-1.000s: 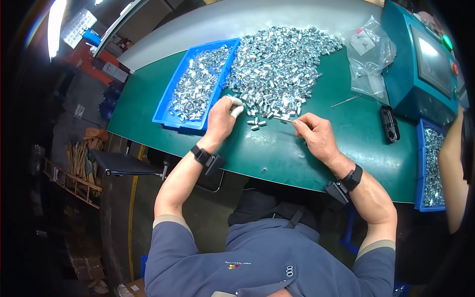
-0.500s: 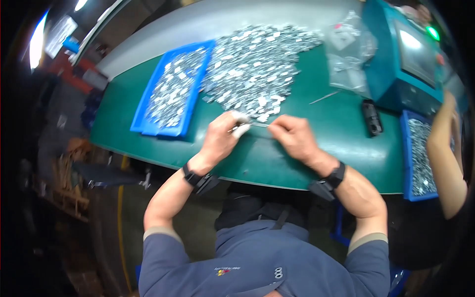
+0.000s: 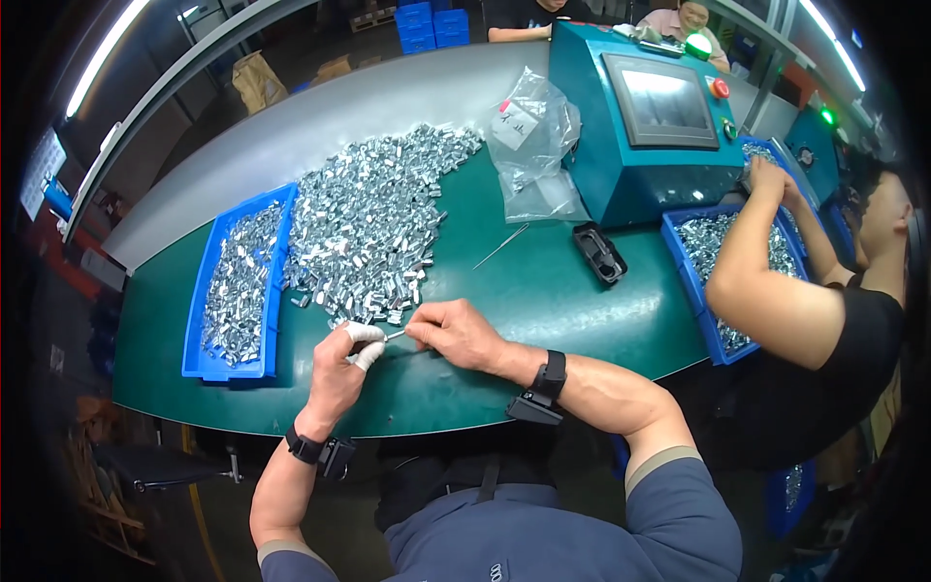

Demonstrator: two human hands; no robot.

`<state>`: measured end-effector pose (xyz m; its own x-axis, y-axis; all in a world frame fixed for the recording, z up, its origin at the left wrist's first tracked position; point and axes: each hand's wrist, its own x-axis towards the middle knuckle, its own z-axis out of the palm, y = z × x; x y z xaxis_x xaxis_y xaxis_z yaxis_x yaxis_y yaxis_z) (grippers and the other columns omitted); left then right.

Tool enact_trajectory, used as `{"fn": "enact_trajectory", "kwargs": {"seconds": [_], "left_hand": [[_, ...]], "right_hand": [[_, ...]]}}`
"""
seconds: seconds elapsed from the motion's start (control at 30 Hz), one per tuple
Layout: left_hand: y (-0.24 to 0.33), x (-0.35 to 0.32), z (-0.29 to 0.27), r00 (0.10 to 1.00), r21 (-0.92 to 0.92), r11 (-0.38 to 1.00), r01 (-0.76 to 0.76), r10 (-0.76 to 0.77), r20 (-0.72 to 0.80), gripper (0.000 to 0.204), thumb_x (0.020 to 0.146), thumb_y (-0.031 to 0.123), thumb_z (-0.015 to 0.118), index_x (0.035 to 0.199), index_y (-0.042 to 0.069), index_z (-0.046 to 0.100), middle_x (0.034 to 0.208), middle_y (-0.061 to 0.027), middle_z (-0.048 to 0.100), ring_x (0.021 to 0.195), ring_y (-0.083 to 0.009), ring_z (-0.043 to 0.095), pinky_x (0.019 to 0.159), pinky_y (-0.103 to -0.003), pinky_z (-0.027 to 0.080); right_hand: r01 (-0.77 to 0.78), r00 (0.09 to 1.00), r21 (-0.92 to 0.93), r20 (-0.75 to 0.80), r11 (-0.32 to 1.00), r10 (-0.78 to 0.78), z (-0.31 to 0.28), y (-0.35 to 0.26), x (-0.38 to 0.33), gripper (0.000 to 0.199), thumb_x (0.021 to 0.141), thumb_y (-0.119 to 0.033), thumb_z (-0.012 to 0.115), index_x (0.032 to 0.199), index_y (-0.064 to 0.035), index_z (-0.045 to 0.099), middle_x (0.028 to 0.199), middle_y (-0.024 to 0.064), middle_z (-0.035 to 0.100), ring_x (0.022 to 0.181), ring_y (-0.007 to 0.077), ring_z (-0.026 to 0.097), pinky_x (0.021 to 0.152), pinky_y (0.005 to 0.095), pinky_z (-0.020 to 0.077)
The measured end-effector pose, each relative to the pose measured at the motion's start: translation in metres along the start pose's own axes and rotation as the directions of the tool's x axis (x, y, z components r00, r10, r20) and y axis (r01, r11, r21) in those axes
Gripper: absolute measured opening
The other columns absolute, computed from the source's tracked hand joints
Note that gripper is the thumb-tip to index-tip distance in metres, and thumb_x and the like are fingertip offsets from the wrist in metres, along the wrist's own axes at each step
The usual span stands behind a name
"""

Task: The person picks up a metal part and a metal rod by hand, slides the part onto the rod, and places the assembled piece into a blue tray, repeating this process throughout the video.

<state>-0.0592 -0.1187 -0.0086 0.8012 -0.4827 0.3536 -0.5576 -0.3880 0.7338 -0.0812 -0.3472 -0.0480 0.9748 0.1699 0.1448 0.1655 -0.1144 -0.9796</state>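
Observation:
My left hand (image 3: 336,373), with white wrapping on its thumb and a finger, pinches one end of a thin silver metal piece (image 3: 395,336). The other end sits between the thumb and forefinger of my right hand (image 3: 460,336). Fingertips hide much of it, so its full shape cannot be made out. Just beyond both hands lies the near edge of a large heap of small silver metal parts (image 3: 373,213). To the left, a blue tray (image 3: 276,325) holds more such parts.
A clear plastic bag (image 3: 529,145) lies by a teal machine with a screen (image 3: 626,179). Nearer are a thin metal rod (image 3: 500,246) and a black holder (image 3: 599,254) on the green table (image 3: 465,417). At right a co-worker (image 3: 805,320) reaches over another blue tray (image 3: 706,320).
The view has swung up and to the right, showing more of the machine and the co-worker. My two hands stay close together, fingertips pinched around the metal piece.

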Motion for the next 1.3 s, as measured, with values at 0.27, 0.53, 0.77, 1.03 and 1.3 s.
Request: {"fn": "enact_trajectory", "kwargs": {"seconds": [0.27, 0.53, 0.77, 1.03, 1.3], "left_hand": [[0.002, -0.002, 0.007, 0.999, -0.012, 1.0, 0.026, -0.026, 0.033, 0.017, 0.087, 0.001, 0.078, 0.103, 0.003, 0.073, 0.088, -0.0078, 0.071, 0.078, -0.0178, 0.068, 0.067, -0.031, 0.053], [0.002, 0.0, 0.025, 0.999, 0.028, 1.0, 0.012, -0.011, -0.035, 0.014, 0.089, 0.004, 0.078, 0.103, 0.003, 0.075, 0.089, -0.0105, 0.075, 0.076, -0.0202, 0.07, 0.069, -0.032, 0.054], [0.005, -0.005, 0.018, 0.999, 0.004, 1.0, 0.001, -0.001, -0.034, 0.016, 0.089, 0.005, 0.079, 0.104, 0.003, 0.075, 0.091, -0.01, 0.076, 0.079, -0.0199, 0.071, 0.072, -0.033, 0.055], [-0.015, -0.015, -0.024, 0.999, 0.247, 0.969, -0.016, 0.028, -0.043, 0.014, 0.088, 0.006, 0.078, 0.1, 0.002, 0.073, 0.096, -0.0123, 0.075, 0.087, -0.0233, 0.072, 0.076, -0.033, 0.055], [-0.097, 0.013, -0.156, 0.927, 0.707, 0.67, 0.227, 0.073, -0.367, 0.028, 0.086, 0.016, 0.082, 0.112, 0.008, 0.075, 0.104, -0.0145, 0.074, 0.097, -0.0329, 0.071, 0.086, -0.041, 0.057]], "right_hand": [[0.057, 0.998, -0.075, 0.035, 0.996, -0.054, 0.004, -0.002, -0.003, 0.017, 0.099, -0.018, 0.068, 0.096, -0.0015, 0.073, 0.078, 0.0047, 0.071, 0.071, 0.0117, 0.064, 0.066, 0.0302, 0.0512], [0.068, 0.997, -0.115, -0.024, 0.991, -0.071, 0.006, -0.001, -0.002, 0.031, 0.103, -0.025, 0.064, 0.085, -0.0011, 0.07, 0.064, 0.0048, 0.064, 0.058, 0.0128, 0.058, 0.056, 0.0328, 0.046], [0.047, 0.998, -0.167, -0.026, 0.985, -0.052, 0.008, -0.006, -0.004, 0.042, 0.106, -0.031, 0.061, 0.076, -0.0022, 0.069, 0.06, 0.0035, 0.062, 0.054, 0.0105, 0.056, 0.052, 0.0315, 0.0442], [-0.029, 0.992, -0.004, -0.121, 1.0, 0.028, 0.006, 0.002, -0.003, 0.043, 0.104, -0.032, 0.063, 0.073, -0.0033, 0.067, 0.062, 0.0003, 0.062, 0.057, 0.0066, 0.055, 0.053, 0.0274, 0.0432], [0.005, 0.988, -0.043, -0.153, 0.999, -0.011, -0.006, -0.005, 0.006, 0.045, 0.107, -0.034, 0.061, 0.074, -0.0034, 0.064, 0.06, 0.0001, 0.058, 0.055, 0.0067, 0.052, 0.052, 0.025, 0.0396]]}}
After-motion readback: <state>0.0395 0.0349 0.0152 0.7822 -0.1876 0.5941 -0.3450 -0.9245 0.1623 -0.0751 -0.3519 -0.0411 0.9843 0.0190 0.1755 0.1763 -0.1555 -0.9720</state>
